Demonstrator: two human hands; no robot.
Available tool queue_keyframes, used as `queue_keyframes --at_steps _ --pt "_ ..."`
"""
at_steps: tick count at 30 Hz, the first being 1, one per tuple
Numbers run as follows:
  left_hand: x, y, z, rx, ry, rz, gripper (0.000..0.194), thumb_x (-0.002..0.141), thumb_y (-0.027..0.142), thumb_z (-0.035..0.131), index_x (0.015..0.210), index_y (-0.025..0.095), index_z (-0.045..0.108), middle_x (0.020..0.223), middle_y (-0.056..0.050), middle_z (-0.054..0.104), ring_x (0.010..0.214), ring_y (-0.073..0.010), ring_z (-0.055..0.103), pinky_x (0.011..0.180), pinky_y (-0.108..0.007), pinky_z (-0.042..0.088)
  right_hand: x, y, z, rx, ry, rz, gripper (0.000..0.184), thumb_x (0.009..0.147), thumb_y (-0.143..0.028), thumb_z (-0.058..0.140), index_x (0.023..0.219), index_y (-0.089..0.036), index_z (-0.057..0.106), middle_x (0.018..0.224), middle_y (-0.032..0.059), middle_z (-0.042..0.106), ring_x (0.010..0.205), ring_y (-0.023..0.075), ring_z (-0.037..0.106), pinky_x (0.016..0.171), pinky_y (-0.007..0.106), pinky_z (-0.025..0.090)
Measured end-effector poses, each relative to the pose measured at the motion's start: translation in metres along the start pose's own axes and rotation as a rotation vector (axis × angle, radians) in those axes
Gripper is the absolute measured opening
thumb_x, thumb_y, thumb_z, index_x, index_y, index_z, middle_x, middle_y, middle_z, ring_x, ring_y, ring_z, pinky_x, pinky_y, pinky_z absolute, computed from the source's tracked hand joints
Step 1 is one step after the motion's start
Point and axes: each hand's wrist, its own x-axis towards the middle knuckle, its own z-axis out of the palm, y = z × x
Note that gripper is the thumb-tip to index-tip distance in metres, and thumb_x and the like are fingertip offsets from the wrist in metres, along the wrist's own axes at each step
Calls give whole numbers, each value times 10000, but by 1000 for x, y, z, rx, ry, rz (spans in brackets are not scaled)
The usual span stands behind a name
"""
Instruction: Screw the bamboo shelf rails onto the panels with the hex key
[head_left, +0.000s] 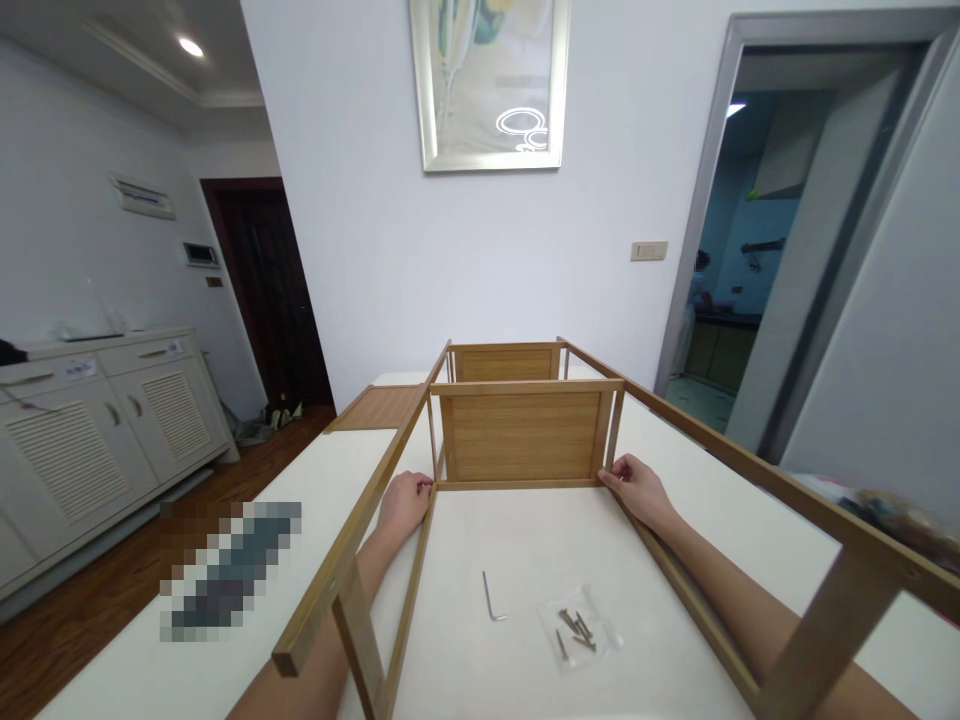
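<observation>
Pinching one lower corner of the wooden frame (525, 387) on the white table (517, 535) with the right hand (641, 492); curling the fingers of the left hand (405, 502) at the other, grip unclear; possibly risking skewed joints through uneven pressing; showing straight grain, slim squared bars, crinkled plastic (611, 634), pointed screws (577, 626).

A framed picture (491, 85) hangs on the pale wall (480, 260), with a switch (649, 251) below right. Left, a white cabinet (112, 420) stands on wood floor (217, 480) near a dark door (270, 290); a ceiling light (190, 47) glows. Right, a doorway (731, 230) shows a bluish room.
</observation>
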Motion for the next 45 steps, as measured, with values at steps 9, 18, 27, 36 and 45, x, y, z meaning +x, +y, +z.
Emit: queue_keyframes --at_steps 9,18,27,36,45 --pt "0 0 -1 -14 -2 -1 256 834 179 513 926 186 752 932 -74 738 876 -204 643 747 -272 442 2 7 3 30 9 13 253 691 -459 639 717 -233 531 696 12 645 640 190 572 616 306 419" --pt "0 -2 1 -29 1 -8 253 861 250 502 907 187 743 955 -83 741 911 -211 651 747 -269 436 0 5 4 89 -25 34 212 696 -358 633 837 -218 561 799 15 664 588 159 572 612 305 449" --pt "2 -9 5 -34 -12 5 244 840 238 499 929 208 725 903 -58 733 853 -208 654 709 -263 427 -3 7 5 105 7 26 187 682 -315 650 824 -226 568 807 -9 657 577 137 544 607 287 436" --pt "3 -11 7 -35 -17 28 249 827 223 488 928 224 716 863 -48 719 815 -203 645 693 -260 421 -4 8 6 124 10 28 192 675 -302 653 827 -229 562 808 -15 648 569 133 533 610 290 433" --pt "4 -14 9 -23 -23 39 259 834 231 471 916 214 716 868 -60 716 819 -212 645 695 -268 419 -5 6 6 125 0 30 200 673 -303 651 832 -220 561 807 -17 635 576 128 525 607 280 421"
